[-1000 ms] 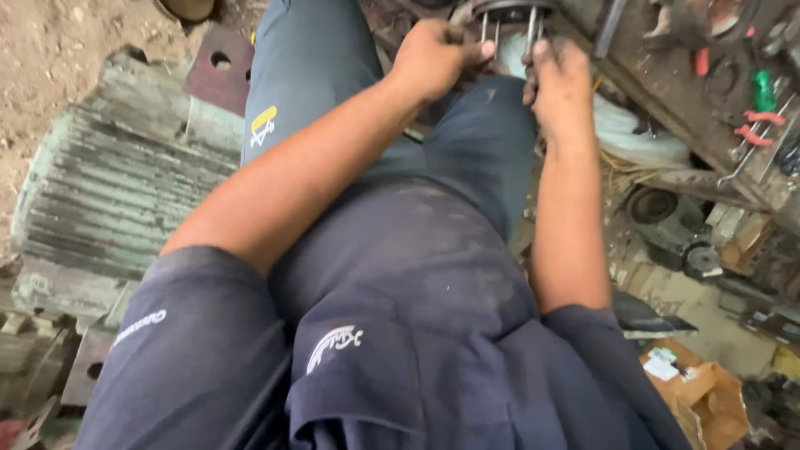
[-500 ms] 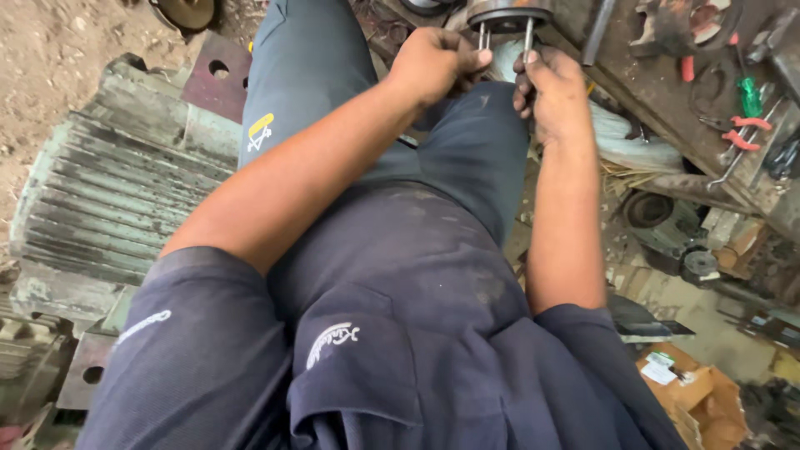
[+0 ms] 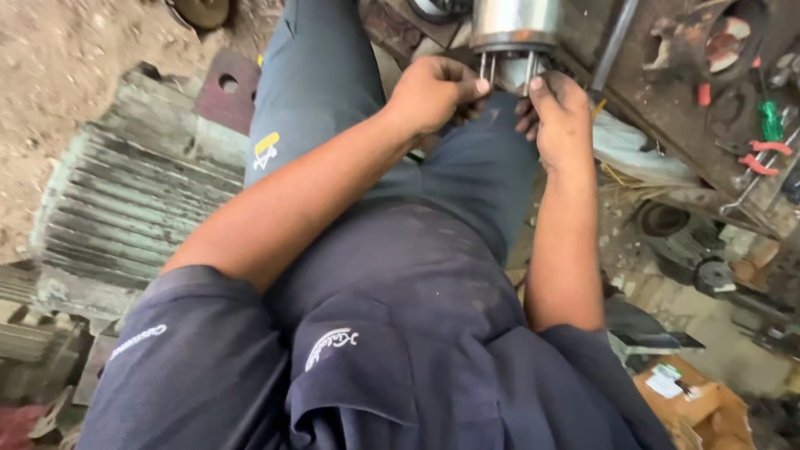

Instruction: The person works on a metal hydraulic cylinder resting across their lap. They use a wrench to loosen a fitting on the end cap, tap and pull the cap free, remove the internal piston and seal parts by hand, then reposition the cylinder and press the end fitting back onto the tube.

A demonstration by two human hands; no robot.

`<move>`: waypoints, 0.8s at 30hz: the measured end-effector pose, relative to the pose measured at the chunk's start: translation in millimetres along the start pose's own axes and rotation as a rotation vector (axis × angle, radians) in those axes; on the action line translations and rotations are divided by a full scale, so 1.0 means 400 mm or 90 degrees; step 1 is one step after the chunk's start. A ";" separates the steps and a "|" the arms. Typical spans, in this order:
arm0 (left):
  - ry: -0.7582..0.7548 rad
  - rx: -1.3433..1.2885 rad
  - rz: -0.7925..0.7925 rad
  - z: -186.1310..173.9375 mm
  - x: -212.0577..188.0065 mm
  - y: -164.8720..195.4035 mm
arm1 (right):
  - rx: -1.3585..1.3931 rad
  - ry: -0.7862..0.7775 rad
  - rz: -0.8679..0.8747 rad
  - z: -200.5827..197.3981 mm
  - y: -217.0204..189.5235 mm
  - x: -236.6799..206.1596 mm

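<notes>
While you sat astride the workshop clutter, both your hands met at the top centre of the frame around a metal cylinder [image 3: 514, 23] with thin steel rods [image 3: 487, 68] running down from its lower rim. Your left hand [image 3: 433, 92] was curled closed about the rods on the left side, thumb pressed against one of them; your right hand [image 3: 560, 112] was wrapped the same way on the right, fingertip [image 3: 536, 83] up against a rod. Each grip was closed on the rods rather than on the smooth barrel.

That cylinder looked like solid steel, so you would have judged it heavy, stiff and slick on its polished wall, and probably greasy. The rods gave a better hold than the barrel, though thin enough to bite into fingers under load; a supporting palm beneath the rim would have been safer.

A ribbed grey motor housing [image 3: 125, 208] lay at the left of the frame. Red-handled pliers [image 3: 762, 154] rested on the rusty tabletop [image 3: 667, 108] at upper right, and a cardboard box [image 3: 692, 404] sat at lower right.
</notes>
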State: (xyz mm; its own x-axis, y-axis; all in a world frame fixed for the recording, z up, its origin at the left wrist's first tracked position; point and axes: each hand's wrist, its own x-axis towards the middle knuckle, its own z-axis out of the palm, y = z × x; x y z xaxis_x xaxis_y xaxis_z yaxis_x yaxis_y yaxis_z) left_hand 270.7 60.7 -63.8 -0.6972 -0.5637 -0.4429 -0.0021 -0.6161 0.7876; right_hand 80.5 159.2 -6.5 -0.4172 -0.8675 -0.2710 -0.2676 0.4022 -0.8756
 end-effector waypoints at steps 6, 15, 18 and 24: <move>-0.073 -0.051 -0.039 0.011 0.018 0.007 | -0.126 0.017 -0.050 -0.018 -0.087 -0.081; -0.080 0.008 0.015 0.020 0.044 -0.020 | 0.315 -0.159 0.267 -0.048 -0.116 -0.037; -0.088 0.018 0.038 0.019 0.045 -0.018 | 0.233 -0.136 0.238 -0.052 -0.117 -0.031; -0.106 0.019 0.046 0.011 0.047 -0.021 | -0.140 0.002 0.042 -0.014 -0.106 -0.046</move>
State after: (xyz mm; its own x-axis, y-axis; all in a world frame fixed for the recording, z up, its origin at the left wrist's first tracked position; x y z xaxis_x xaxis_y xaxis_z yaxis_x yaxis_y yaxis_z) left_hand 254.3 57.7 -77.1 -0.8057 -0.5051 -0.3093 0.0330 -0.5597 0.8280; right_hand 94.6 159.9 37.7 -0.4424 -0.8364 -0.3237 -0.4221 0.5127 -0.7476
